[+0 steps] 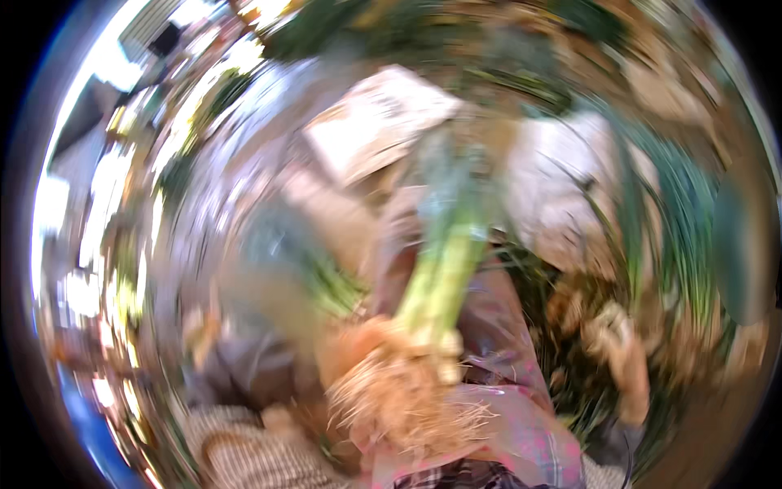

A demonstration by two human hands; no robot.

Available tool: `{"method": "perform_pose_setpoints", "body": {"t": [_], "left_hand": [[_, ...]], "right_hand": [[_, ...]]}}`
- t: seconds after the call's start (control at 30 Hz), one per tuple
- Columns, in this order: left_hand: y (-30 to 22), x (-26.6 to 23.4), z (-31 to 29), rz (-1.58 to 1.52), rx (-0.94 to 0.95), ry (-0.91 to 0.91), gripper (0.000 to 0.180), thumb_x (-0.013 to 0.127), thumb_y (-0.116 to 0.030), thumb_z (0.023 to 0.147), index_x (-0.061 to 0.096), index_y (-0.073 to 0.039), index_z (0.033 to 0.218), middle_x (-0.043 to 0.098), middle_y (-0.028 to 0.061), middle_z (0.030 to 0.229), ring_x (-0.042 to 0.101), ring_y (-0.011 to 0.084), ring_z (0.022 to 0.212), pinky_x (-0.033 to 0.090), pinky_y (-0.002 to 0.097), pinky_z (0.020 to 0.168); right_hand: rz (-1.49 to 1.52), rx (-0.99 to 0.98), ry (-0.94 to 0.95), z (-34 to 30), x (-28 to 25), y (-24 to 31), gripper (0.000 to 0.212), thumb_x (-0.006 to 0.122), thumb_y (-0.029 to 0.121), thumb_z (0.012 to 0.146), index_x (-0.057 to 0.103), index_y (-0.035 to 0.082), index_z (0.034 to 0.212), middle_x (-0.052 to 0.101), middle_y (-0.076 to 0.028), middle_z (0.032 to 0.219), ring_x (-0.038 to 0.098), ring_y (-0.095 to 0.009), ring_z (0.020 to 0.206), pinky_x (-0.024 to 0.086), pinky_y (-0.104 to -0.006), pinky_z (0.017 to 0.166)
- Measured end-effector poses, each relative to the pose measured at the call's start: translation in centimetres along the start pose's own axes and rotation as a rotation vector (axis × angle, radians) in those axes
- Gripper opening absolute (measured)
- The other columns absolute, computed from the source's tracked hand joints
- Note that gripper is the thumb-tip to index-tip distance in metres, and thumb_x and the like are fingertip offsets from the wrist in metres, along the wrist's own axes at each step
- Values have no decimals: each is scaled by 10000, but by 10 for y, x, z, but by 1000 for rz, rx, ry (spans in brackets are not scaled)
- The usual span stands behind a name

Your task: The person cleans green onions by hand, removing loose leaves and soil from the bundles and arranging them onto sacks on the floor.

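Note:
Strong motion blur smears the view. A bundle of thick green onions (444,277), perhaps leeks, lies over my lap, its pale stalks pointing away and its tangle of tan roots (403,403) toward me. At the left of the root end, my left hand (354,346) appears closed around the bundle, its fingers partly lost in blur. Off to the right, my right hand (626,359) is over a dark heap of leaves, apart from the bundle. A whitish patch shows at its fingers; what it is I cannot make out.
A clear pinkish plastic apron (505,407) covers my lap. Further green stalks (314,269) lie left of the bundle. Beyond are a pale flat sheet (383,122) and a whitish bag-like shape (562,187). Long green onion leaves (688,228) spread at the right.

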State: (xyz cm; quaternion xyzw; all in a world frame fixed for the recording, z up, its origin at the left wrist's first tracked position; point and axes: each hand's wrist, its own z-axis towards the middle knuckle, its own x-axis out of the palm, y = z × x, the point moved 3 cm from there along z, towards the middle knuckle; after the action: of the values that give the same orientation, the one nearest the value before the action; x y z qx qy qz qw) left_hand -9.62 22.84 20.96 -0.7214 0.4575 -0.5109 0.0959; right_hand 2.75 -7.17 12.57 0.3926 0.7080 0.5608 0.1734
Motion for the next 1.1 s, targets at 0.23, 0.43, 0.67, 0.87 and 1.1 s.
{"method": "perform_pose_setpoints", "body": {"t": [0.23, 0.43, 0.67, 0.87, 1.1], "left_hand": [[-91, -21, -34, 417, 184, 229, 485, 705, -91, 718, 484, -62, 1149, 552, 62, 913, 600, 212, 842, 546, 357, 731], [-154, -100, -128, 351, 504, -37, 520, 726, -93, 698, 485, -61, 1158, 559, 61, 914, 603, 217, 854, 545, 360, 742], [-64, -312, -109, -197, 656, -383, 561, 751, -95, 675, 487, -59, 1168, 566, 60, 916, 607, 222, 867, 545, 364, 756], [169, -440, -70, -326, 726, -766, 313, 564, -220, 811, 710, 18, 953, 694, 131, 870, 631, 210, 805, 507, 298, 756], [126, -392, -72, -852, 679, -669, 482, 705, -294, 783, 598, 50, 1102, 665, 190, 916, 669, 252, 754, 587, 318, 699]], "right_hand": [[33, -447, 235, 99, 115, 28, 665, 366, 503, 991, 352, -19, 1402, 467, -169, 1355, 498, -261, 1176, 377, -395, 1009], [-399, -957, 151, 236, 254, 168, 555, 412, 439, 994, 467, -8, 1318, 496, -128, 1329, 484, -241, 1196, 368, -343, 1027], [-386, -258, 985, 410, 347, 22, 517, 428, 281, 996, 317, 40, 1439, 443, -186, 1394, 460, -239, 1255, 347, -373, 1081], [-1616, -137, 721, 329, 318, -105, 706, 578, 563, 852, 511, 9, 1283, 654, -255, 1003, 645, -408, 914, 505, -458, 802], [-1619, -175, 836, 286, 399, -174, 720, 560, 588, 849, 536, -30, 1218, 659, -242, 949, 643, -387, 898, 501, -461, 786]]}}
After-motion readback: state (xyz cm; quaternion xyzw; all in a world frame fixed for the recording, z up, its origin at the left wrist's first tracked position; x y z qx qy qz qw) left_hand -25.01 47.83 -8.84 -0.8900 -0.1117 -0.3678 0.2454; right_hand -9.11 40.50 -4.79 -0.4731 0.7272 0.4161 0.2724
